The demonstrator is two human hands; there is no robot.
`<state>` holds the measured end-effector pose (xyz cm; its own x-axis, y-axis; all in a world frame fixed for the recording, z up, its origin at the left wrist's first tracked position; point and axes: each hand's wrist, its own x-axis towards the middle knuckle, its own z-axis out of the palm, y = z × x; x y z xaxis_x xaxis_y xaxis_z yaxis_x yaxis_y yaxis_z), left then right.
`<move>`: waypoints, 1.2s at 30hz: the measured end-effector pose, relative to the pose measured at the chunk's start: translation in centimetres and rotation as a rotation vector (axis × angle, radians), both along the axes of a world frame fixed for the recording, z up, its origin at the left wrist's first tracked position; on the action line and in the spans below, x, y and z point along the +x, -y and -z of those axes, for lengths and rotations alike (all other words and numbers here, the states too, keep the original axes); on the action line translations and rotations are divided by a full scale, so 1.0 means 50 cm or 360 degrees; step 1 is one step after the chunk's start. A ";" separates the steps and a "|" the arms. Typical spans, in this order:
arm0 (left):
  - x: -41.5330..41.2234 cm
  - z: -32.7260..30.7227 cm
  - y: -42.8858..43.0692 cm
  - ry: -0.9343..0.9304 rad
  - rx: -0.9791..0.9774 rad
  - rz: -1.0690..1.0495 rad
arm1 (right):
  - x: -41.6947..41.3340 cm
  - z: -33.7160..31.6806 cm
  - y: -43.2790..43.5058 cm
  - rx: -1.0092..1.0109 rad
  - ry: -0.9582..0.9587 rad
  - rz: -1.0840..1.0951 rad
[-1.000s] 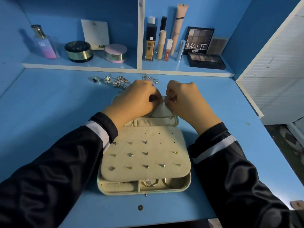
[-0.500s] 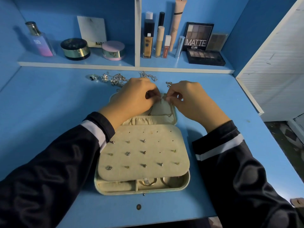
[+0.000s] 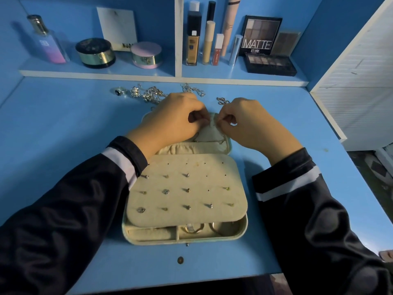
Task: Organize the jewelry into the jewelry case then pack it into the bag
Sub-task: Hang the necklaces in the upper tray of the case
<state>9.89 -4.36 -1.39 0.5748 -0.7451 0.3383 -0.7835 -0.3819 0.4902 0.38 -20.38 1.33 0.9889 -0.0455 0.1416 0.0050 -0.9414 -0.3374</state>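
At the far left of the blue counter (image 3: pixel 63 135) lies a silver ring with a dark stone (image 3: pixel 119 91), and just beside it a tangled heap of silver chains and charms (image 3: pixel 152 95), not yet packed. The left hand (image 3: pixel 172 118) reaches over the open beige, fabric-lined jewelry case (image 3: pixel 238 236). Its grip is closed tight, thumb against curled fingers, seemingly on a small beige tab in the lid (image 3: pixel 212 121), probably to steady it.

Below, the case's padded earring panel (image 3: pixel 187 192) carries rows of studs and lies over the ring compartments, so that part looks done.

The right hand (image 3: pixel 248 122) meets the left at the tab. Its grip is likewise pinched shut, apparently on a thin silver chain (image 3: pixel 220 135) that trails down into the lid's pocket. It is likely being hooked there so it hangs untangled. Exactly which fingers hold which I cannot tell.

Beyond it lies a short loose silver chain (image 3: pixel 222 101). No bag is in view.
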 end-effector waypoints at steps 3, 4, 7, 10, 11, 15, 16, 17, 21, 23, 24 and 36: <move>-0.002 -0.003 -0.004 -0.0013 0.0038 0.0074 | 0.001 0.004 0.002 0.0048 -0.0036 -0.0014; -0.002 -0.005 -0.006 -0.0022 0.0050 0.0106 | 0.000 0.003 0.003 0.0068 -0.0053 -0.0022; -0.003 -0.008 -0.012 -0.0055 0.0052 0.0151 | -0.005 0.000 0.009 0.0124 -0.0097 -0.0037; -0.002 -0.012 -0.021 -0.0060 0.0070 0.0151 | -0.012 -0.004 0.020 0.0259 -0.0077 -0.0012; -0.001 -0.014 -0.027 -0.0079 0.0068 0.0156 | -0.016 -0.005 0.024 0.0314 -0.0064 0.0005; -0.001 -0.026 -0.055 -0.0204 0.0048 0.0185 | -0.037 -0.016 0.034 0.0555 -0.0050 0.0013; -0.002 -0.028 -0.060 -0.0218 0.0052 0.0196 | -0.041 -0.018 0.033 0.0583 -0.0072 -0.0011; -0.004 -0.029 -0.062 -0.0224 0.0057 0.0205 | -0.043 -0.017 0.030 0.0589 -0.0100 -0.0039; -0.005 -0.031 -0.066 -0.0311 0.0115 0.0231 | -0.042 -0.011 0.018 0.0453 -0.0189 -0.0134; -0.005 -0.029 -0.066 -0.0358 0.0156 0.0253 | -0.043 -0.011 0.014 0.0383 -0.0245 -0.0161; -0.005 -0.028 -0.066 -0.0373 0.0165 0.0263 | -0.043 -0.012 0.012 0.0367 -0.0260 -0.0165; 0.001 -0.021 -0.065 -0.0446 0.0153 0.0281 | -0.038 -0.010 0.007 0.0354 -0.0221 -0.0165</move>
<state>9.91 -1.13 -0.36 0.4945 -0.8623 0.1087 -0.6817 -0.3072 0.6641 -1.54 -20.73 1.82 0.9991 0.0421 0.0024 0.0368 -0.8410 -0.5398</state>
